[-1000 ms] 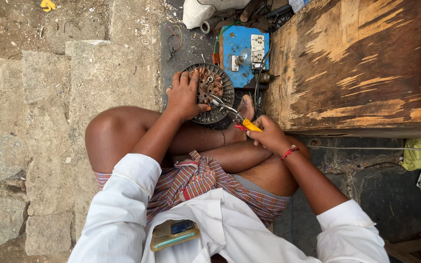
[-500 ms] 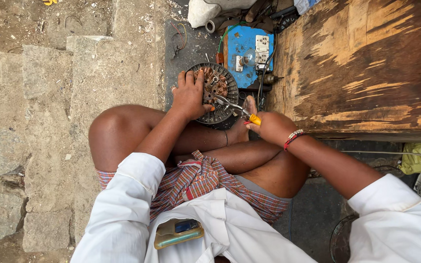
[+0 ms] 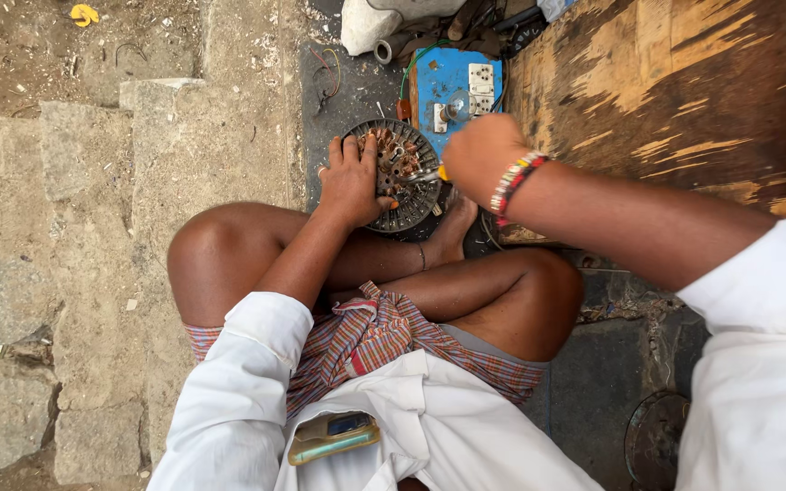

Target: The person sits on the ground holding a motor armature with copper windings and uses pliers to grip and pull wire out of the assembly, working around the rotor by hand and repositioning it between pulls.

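A round dark motor stator (image 3: 407, 182) with copper windings stands on the ground between my feet. My left hand (image 3: 353, 180) lies flat on its left side and holds it steady. My right hand (image 3: 479, 155), with a beaded band at the wrist, is raised close to the camera. It grips a tool with a yellow handle (image 3: 442, 172), whose metal tip reaches into the windings. Most of the tool is hidden behind my fist.
A blue switch board (image 3: 457, 95) with white sockets lies just beyond the stator. A worn wooden board (image 3: 675, 91) fills the upper right. Rough stone slabs (image 3: 93, 227) lie to the left. A white sack (image 3: 366, 23) and tangled wires sit at the top. A phone (image 3: 334, 436) sticks out of my shirt pocket.
My right arm has lifted and swung toward the camera, so it now looks much larger. The view has shifted slightly. My left hand stays on the stator.
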`<state>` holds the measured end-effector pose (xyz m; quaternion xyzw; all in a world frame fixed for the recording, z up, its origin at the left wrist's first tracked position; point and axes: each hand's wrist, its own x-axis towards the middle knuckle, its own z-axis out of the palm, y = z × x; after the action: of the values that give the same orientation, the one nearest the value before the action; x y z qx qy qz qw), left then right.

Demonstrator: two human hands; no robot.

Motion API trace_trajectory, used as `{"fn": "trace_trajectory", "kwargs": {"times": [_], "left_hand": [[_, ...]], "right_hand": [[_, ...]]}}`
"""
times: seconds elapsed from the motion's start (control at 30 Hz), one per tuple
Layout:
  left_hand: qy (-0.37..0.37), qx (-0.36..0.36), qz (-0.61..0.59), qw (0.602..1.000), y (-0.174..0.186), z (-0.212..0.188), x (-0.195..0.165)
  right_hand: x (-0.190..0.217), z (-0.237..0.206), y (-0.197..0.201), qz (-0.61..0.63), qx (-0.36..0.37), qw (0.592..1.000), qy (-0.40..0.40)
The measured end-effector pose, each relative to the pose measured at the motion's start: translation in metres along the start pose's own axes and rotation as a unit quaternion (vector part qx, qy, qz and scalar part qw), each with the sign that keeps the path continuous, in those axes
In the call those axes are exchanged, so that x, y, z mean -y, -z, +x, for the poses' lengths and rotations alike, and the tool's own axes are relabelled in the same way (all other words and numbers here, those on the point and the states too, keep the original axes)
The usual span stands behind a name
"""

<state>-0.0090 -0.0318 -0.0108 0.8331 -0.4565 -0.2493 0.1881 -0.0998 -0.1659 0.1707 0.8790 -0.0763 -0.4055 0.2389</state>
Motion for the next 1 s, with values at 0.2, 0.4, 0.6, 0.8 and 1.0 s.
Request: {"fn": "trace_trajectory", "kwargs": {"times": [0.2, 0.4, 0.6, 0.8, 1.0], "left_hand": [[-0.003, -0.037, -0.028, 0.999, 0.002, -0.014, -0.001], [0.001, -0.033, -0.025, 0.999, -0.008, -0.020, -0.004], [0.001, -0.037, -0.022, 0.999, -0.013, -0.017, -0.006], [0.001, -0.037, -0.012, 0.999, -0.019, -0.010, -0.011], [0.005, -0.018, 0.001, 1.000, -0.022, -0.002, -0.016]], "right_hand": [[0.026, 0.006, 0.040, -0.009, -0.081, 0.997, -0.005], [-0.018, -0.047, -0.082, 0.257, -0.123, 0.958, -0.040], [0.012, -0.067, -0.187, 0.533, -0.208, 0.817, -0.074], [0.065, -0.047, -0.250, 0.733, -0.153, 0.654, -0.108], [0.083, -0.038, -0.273, 0.720, -0.283, 0.631, -0.068]]}}
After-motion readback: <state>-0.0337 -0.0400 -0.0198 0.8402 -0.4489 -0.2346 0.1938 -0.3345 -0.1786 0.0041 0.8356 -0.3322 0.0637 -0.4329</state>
